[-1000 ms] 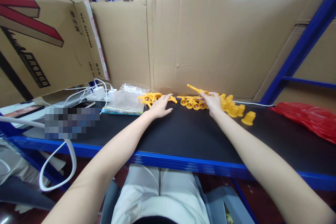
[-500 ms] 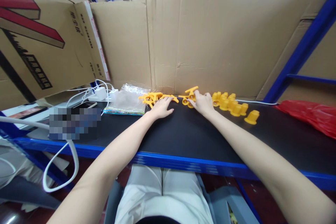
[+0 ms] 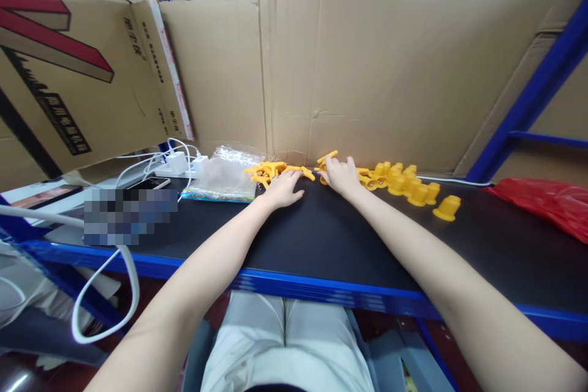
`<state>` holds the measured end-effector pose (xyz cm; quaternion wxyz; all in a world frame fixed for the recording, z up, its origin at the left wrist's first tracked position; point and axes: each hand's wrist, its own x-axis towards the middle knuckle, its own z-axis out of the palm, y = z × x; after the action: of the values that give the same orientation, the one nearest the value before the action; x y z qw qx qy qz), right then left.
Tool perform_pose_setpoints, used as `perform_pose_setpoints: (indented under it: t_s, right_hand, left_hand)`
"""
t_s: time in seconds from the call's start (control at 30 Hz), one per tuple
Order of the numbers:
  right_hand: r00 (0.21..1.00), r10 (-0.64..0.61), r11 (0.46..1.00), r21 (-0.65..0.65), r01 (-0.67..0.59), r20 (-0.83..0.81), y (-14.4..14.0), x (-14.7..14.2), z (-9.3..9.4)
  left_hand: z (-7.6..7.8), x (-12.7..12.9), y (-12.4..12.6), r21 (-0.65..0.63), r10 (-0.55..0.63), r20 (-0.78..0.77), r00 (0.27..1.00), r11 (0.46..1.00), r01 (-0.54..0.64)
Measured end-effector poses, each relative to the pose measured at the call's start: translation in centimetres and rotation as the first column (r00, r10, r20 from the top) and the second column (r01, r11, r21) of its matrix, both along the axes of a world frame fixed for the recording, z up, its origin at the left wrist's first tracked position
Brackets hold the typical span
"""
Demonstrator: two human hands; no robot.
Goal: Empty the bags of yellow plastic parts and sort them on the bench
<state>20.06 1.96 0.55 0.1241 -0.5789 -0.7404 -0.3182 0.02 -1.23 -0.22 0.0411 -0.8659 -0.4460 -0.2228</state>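
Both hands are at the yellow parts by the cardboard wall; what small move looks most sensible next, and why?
Probably draw the right hand toward the body with the yellow stick piece at its fingertips. The left hand lies flat beside the pile of yellow branched pieces, and the black shelf top in front gives room.

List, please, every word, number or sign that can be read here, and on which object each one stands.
Cardboard box flap: a column of printed characters, too small and tilted to read.
Cardboard box side: a black printed block of text, unreadable; red stripes, no letters.
Pixelated patch: masked, nothing readable.
Yellow plastic parts, clear bag, red bag: no readable text.
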Motion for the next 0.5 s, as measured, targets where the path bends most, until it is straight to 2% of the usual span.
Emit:
perform_pose_setpoints:
  t_s: [0.1,0.23,0.37,0.5]
  right_hand:
    - [1.000,0.022,1.000,-0.011,-0.022,0.022,0.4,-0.4,-0.3]
    - [0.996,0.061,0.997,-0.046,-0.058,0.062,1.2,-0.8,-1.2]
    - [0.998,0.058,0.994,-0.092,-0.059,-0.012,1.5,-0.9,-2.0]
    - [0.994,0.048,0.994,-0.095,-0.057,-0.094,1.4,-0.7,-2.4]
  left_hand:
    - [0.2,0.0,-0.2,-0.004,0.016,-0.011,1.000,1.000,-0.016]
    - [0.6,0.0,-0.5,-0.020,0.103,-0.051,0.993,0.994,-0.104]
    - [0.6,-0.2,-0.5,-0.066,0.169,-0.121,0.978,0.982,-0.178]
    - [0.2,-0.3,-0.4,-0.143,0.179,-0.193,0.965,0.967,-0.209]
